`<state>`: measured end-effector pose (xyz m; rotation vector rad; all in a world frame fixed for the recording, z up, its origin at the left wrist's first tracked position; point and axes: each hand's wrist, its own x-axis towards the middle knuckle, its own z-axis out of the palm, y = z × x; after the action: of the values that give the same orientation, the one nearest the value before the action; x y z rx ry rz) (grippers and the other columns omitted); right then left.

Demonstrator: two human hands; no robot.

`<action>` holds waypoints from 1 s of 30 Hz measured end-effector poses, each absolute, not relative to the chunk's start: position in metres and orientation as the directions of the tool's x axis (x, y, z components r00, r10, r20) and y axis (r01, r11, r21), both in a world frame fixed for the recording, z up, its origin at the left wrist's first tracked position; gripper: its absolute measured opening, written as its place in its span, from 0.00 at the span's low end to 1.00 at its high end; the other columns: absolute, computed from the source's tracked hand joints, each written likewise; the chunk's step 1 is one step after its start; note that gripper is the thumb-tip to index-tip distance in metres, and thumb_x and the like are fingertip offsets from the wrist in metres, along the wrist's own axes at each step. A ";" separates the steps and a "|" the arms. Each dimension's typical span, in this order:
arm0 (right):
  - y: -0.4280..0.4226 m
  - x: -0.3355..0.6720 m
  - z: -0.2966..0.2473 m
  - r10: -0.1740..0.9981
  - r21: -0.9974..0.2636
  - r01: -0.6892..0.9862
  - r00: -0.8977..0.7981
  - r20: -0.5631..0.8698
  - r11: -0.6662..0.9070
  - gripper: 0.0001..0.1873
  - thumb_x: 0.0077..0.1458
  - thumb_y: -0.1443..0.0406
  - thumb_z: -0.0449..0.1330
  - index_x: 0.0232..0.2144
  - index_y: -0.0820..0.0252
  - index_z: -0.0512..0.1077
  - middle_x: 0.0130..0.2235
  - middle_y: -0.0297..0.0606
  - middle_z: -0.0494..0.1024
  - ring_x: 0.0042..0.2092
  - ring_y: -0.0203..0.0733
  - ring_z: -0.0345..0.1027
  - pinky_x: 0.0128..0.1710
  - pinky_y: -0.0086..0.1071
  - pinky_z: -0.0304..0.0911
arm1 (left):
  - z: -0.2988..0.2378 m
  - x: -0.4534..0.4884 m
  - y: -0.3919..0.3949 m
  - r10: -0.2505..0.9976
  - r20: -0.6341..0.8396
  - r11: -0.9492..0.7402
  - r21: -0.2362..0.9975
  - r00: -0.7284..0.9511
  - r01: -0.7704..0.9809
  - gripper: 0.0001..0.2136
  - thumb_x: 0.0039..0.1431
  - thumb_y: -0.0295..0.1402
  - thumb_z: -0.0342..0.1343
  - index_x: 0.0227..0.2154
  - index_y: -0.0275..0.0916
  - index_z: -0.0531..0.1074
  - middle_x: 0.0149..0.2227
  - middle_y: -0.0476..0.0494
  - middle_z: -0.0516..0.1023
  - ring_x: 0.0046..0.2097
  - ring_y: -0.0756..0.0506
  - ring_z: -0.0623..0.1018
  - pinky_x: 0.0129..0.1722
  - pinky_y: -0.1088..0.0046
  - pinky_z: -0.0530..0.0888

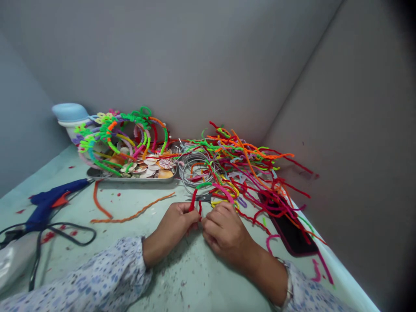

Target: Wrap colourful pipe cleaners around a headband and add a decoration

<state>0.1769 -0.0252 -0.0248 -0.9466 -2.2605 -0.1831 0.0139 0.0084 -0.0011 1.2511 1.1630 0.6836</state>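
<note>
I find my left hand (177, 221) and right hand (222, 229) together at the table's (182, 277) near middle, both pinched on a red pipe cleaner (194, 200) arching up between them. Scissors (203, 198) lie just beyond. A blue glue gun (53, 200) rests well apart, left.

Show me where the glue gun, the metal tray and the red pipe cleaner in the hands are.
glue gun (48, 203), head view, on its blue body.
metal tray (130, 178), head view, on its front rim.
red pipe cleaner (194, 199), head view, on the stem above the left hand.
</note>
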 end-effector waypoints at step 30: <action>-0.021 0.177 -0.024 0.612 -0.200 0.672 -0.459 0.644 0.713 0.08 0.55 0.73 0.54 0.35 0.59 0.69 0.29 0.36 0.73 0.33 0.40 0.64 0.40 0.40 0.59 | -0.007 0.014 0.009 0.900 -0.290 0.257 0.956 0.326 0.141 0.06 0.45 0.32 0.52 0.19 0.37 0.65 0.17 0.54 0.63 0.20 0.54 0.59 0.20 0.77 0.55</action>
<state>0.1768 -0.0213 -0.0235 -0.9704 -2.2003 -0.1066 0.0140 0.0092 -0.0066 1.2123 1.1342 0.7033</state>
